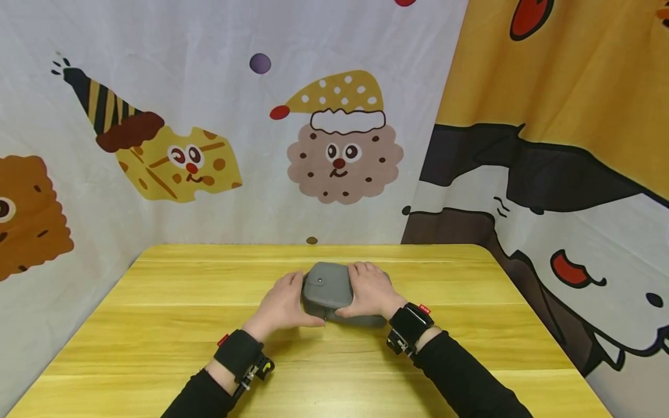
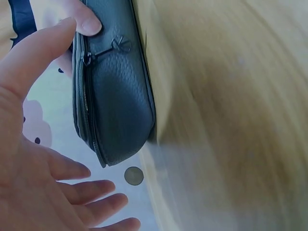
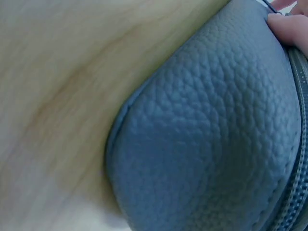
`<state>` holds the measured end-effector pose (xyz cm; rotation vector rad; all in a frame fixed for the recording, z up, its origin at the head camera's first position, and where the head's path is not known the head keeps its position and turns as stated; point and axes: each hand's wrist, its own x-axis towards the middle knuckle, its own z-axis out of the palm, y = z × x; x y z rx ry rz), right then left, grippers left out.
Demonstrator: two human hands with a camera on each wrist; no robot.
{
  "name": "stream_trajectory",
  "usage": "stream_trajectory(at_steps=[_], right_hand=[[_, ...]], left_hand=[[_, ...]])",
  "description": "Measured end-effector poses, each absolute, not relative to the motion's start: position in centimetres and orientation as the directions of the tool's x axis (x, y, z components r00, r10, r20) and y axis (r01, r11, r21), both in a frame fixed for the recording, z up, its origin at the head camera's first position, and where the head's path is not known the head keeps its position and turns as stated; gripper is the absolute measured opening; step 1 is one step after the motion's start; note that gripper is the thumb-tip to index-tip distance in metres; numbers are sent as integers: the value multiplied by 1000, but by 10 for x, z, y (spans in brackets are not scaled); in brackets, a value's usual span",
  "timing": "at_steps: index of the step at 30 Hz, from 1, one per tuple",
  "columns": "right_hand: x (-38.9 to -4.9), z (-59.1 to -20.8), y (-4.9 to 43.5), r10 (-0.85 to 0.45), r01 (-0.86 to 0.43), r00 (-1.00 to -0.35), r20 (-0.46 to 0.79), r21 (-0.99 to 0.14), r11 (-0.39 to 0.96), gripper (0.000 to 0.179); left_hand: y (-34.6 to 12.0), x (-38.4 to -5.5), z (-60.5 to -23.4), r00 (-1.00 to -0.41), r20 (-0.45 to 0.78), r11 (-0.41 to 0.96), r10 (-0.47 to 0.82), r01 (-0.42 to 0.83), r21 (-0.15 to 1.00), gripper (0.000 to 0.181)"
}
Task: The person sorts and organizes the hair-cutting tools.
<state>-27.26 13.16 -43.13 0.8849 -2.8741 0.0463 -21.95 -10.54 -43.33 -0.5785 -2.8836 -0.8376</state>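
Observation:
A grey pebbled-leather zip case [image 1: 328, 288] lies on the wooden table, with a small stud on its top. My right hand [image 1: 372, 292] grips its right part, fingers over the top and thumb at the front edge. In the left wrist view, the right thumb presses beside the dark zipper pull [image 2: 102, 54]. My left hand [image 1: 282, 305] is at the case's left end, its fingers spread and fairly straight, its thumb close to the zipper. The right wrist view shows the rounded end of the case and the zipper teeth [image 3: 291, 197].
The light wooden table [image 1: 209, 360] ends at a back edge against a white curtain [image 1: 209, 75] printed with cartoon food. A yellow curtain [image 1: 549, 87] with a large cartoon animal hangs on the right. Black straps with cameras [image 1: 239, 355] sit on both wrists.

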Motion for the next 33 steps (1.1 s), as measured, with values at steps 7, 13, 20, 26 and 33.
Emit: stream_trajectory(at_steps=[7, 13, 20, 26, 33], right_hand=[[-271, -427, 127, -490, -490, -864, 116, 31, 871, 113], [-269, -424, 124, -454, -455, -885, 108, 20, 890, 111], [-270, -426, 123, -430, -431, -898, 88, 17, 902, 113], [-269, -424, 122, -427, -427, -901, 79, 21, 904, 113], [-268, -422, 120, -427, -426, -902, 71, 29, 904, 113]], left_hand=[[-102, -221, -436, -936, 161, 706, 312, 342, 621, 103], [-97, -220, -439, -931, 181, 667, 318, 355, 655, 90], [-92, -219, -444, -958, 140, 739, 248, 281, 612, 79], [-88, -217, -445, -963, 142, 769, 228, 267, 581, 68], [-84, -217, -446, -954, 145, 754, 261, 295, 586, 46]])
